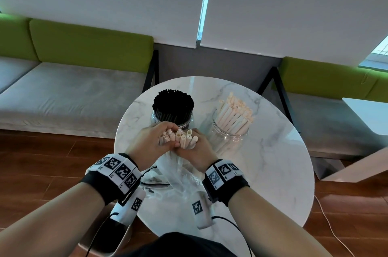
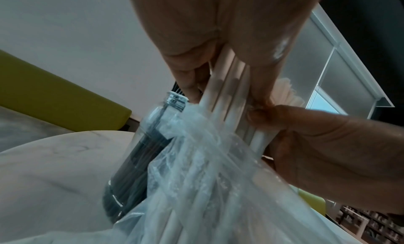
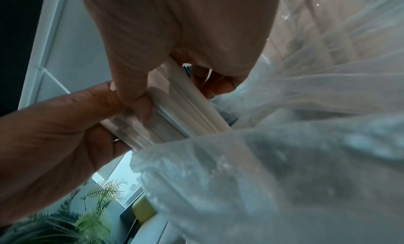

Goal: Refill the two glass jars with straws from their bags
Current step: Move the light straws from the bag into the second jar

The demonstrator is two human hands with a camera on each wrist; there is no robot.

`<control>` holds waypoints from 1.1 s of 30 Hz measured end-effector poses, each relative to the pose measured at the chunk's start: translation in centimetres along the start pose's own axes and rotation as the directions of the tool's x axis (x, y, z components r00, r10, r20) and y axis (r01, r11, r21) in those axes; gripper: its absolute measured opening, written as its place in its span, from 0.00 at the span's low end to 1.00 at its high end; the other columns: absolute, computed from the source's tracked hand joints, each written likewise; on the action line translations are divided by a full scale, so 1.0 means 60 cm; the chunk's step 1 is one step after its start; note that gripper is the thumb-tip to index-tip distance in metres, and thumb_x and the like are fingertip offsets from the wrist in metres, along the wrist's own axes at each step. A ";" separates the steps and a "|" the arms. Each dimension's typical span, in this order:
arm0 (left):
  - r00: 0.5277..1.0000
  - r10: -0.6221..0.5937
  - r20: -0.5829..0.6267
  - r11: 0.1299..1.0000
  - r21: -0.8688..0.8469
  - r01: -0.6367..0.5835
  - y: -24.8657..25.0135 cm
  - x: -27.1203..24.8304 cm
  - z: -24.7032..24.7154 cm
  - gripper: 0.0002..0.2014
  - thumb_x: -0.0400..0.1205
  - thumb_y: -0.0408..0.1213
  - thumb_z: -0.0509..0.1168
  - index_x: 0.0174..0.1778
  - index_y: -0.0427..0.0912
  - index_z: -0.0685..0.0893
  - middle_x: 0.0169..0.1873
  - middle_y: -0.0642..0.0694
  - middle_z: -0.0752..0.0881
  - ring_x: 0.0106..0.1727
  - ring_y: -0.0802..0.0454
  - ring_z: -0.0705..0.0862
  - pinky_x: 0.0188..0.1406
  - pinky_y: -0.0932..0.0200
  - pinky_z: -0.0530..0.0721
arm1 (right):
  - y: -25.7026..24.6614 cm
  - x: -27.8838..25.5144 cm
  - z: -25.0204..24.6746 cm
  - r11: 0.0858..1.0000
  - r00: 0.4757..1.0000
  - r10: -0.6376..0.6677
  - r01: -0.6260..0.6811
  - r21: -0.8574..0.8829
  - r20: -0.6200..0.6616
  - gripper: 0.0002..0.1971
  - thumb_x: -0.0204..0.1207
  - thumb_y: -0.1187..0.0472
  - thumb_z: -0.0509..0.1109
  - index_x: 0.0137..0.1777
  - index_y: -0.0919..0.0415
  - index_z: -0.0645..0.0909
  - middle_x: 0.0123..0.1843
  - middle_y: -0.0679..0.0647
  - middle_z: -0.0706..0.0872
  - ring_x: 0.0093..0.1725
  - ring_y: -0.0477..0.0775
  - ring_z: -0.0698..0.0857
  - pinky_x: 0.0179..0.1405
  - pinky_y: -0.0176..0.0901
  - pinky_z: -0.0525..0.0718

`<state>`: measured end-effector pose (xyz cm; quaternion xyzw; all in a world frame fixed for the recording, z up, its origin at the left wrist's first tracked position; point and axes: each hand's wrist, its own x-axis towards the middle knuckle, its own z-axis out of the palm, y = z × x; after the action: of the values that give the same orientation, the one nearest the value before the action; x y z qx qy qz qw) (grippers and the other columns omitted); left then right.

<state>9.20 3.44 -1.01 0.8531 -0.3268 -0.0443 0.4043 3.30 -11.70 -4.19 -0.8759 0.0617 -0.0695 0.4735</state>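
Gripping one bundle of cream paper straws [image 1: 178,138] between them, the person's left hand [image 1: 151,141] and right hand [image 1: 196,152] curl around it from either side above the round marble table [image 1: 273,164], thumbs meeting at the near side. The bundle stands nearly upright, its open ends uppermost and its lower part inside a clear plastic bag [image 1: 180,174] that hangs crumpled onto the tabletop; the wrist views show the bag's mouth gathered just below the fingers. Behind the hands, on the left, stands a glass jar packed with black straws [image 1: 173,106]; to its right, a second glass jar [image 1: 230,130] holds cream straws leaning rightward. Beyond the table runs a bench with green back cushions [image 1: 88,42].
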 end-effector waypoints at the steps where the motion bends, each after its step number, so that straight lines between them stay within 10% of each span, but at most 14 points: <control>1: 1.000 0.006 -0.004 1.000 0.014 -0.006 0.002 0.000 0.000 0.13 0.73 0.38 0.75 0.53 0.48 0.84 0.43 0.65 0.78 0.47 0.83 0.75 0.42 0.87 0.67 | 0.001 0.001 0.000 0.995 0.998 0.051 -0.049 0.091 -0.027 0.10 0.65 0.63 0.79 0.46 0.59 0.86 0.47 0.52 0.85 0.56 0.59 0.83 0.63 0.54 0.79; 9: 0.998 0.041 0.048 0.995 0.093 -0.045 0.005 0.006 0.005 0.09 0.79 0.40 0.69 0.54 0.47 0.84 0.44 0.60 0.78 0.41 0.72 0.75 0.42 0.84 0.69 | 0.003 -0.010 -0.031 0.907 0.953 0.194 -0.083 0.414 -0.233 0.09 0.72 0.68 0.75 0.44 0.74 0.79 0.35 0.58 0.83 0.36 0.47 0.82 0.39 0.36 0.81; 13: 0.996 0.055 0.063 0.995 0.083 -0.061 0.001 0.014 0.014 0.09 0.79 0.39 0.68 0.55 0.45 0.83 0.49 0.52 0.81 0.42 0.68 0.75 0.44 0.84 0.68 | -0.014 -0.013 -0.064 0.895 0.929 0.191 -0.032 0.445 -0.317 0.04 0.70 0.60 0.71 0.35 0.58 0.83 0.32 0.54 0.86 0.36 0.52 0.85 0.41 0.47 0.83; 16: 0.995 0.068 0.068 0.996 0.061 -0.072 -0.004 0.020 0.026 0.09 0.80 0.37 0.67 0.55 0.44 0.83 0.49 0.50 0.81 0.42 0.64 0.77 0.46 0.79 0.72 | -0.038 -0.014 -0.112 0.880 0.912 0.188 0.009 0.476 -0.364 0.08 0.73 0.61 0.70 0.37 0.65 0.81 0.28 0.49 0.84 0.33 0.48 0.83 0.37 0.43 0.79; 22: 0.994 0.099 0.055 0.991 0.083 -0.104 -0.010 0.030 0.042 0.07 0.80 0.42 0.66 0.53 0.54 0.80 0.47 0.53 0.80 0.44 0.52 0.82 0.46 0.48 0.84 | -0.101 0.004 -0.239 0.820 0.819 0.150 0.210 0.533 -0.554 0.18 0.78 0.68 0.68 0.29 0.50 0.84 0.28 0.48 0.86 0.35 0.53 0.84 0.46 0.53 0.81; 27: 0.991 0.116 0.062 0.992 0.046 -0.119 -0.012 0.033 0.040 0.08 0.79 0.44 0.65 0.53 0.53 0.80 0.47 0.51 0.81 0.45 0.51 0.83 0.47 0.47 0.83 | -0.097 0.037 -0.294 0.794 0.718 0.128 0.339 0.504 -0.684 0.04 0.77 0.69 0.69 0.48 0.64 0.76 0.28 0.45 0.86 0.32 0.47 0.85 0.49 0.49 0.84; 33: 0.992 0.111 0.062 0.993 0.041 -0.113 -0.016 0.032 0.039 0.09 0.79 0.40 0.68 0.54 0.51 0.80 0.47 0.50 0.81 0.44 0.50 0.83 0.48 0.47 0.83 | -0.036 0.066 -0.268 0.921 0.831 0.071 0.159 0.357 -0.552 0.08 0.75 0.61 0.73 0.48 0.63 0.79 0.35 0.50 0.89 0.42 0.53 0.87 0.53 0.56 0.84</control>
<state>10.41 1.16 -2.88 0.8405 -0.3871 -0.0396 0.3771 4.40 -24.41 6.58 -0.7075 0.1607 -0.3424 0.5970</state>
